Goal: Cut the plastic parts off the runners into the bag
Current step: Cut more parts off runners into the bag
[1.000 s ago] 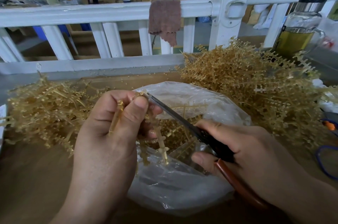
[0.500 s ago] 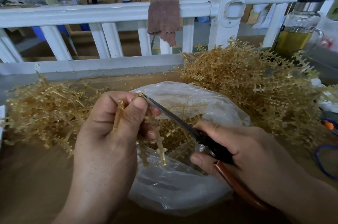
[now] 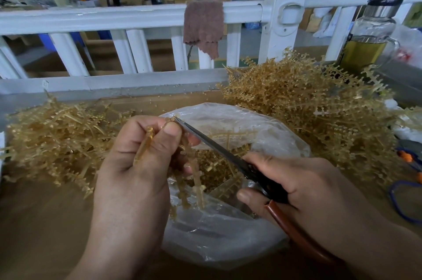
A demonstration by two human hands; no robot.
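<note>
Though partly hidden inside left grip (image 3: 137, 165), seen as a tan runner (image 3: 197, 179), clenched by thumb and curled fingers. Long axis nearly upright, a little tilted: upper end at thumb tip, lower end pointing down into open mouth of clear bag (image 3: 228, 241). Held in right grip (image 3: 303, 186), fingers wrapped round black and brown handles: scissors (image 3: 217, 149), long axis diagonal, tip pointing up-left and touching runner's top by the thumb. Cannot tell if blades parted. Inside bag, small tan parts (image 3: 214, 165). Lying on brown bench (image 3: 34, 222), bag between two heaps of runners, left heap (image 3: 57, 142) and right heap (image 3: 308, 108). Behind bench, white railing (image 3: 91, 19) with brownish cloth (image 3: 203, 26) hung over it
</note>
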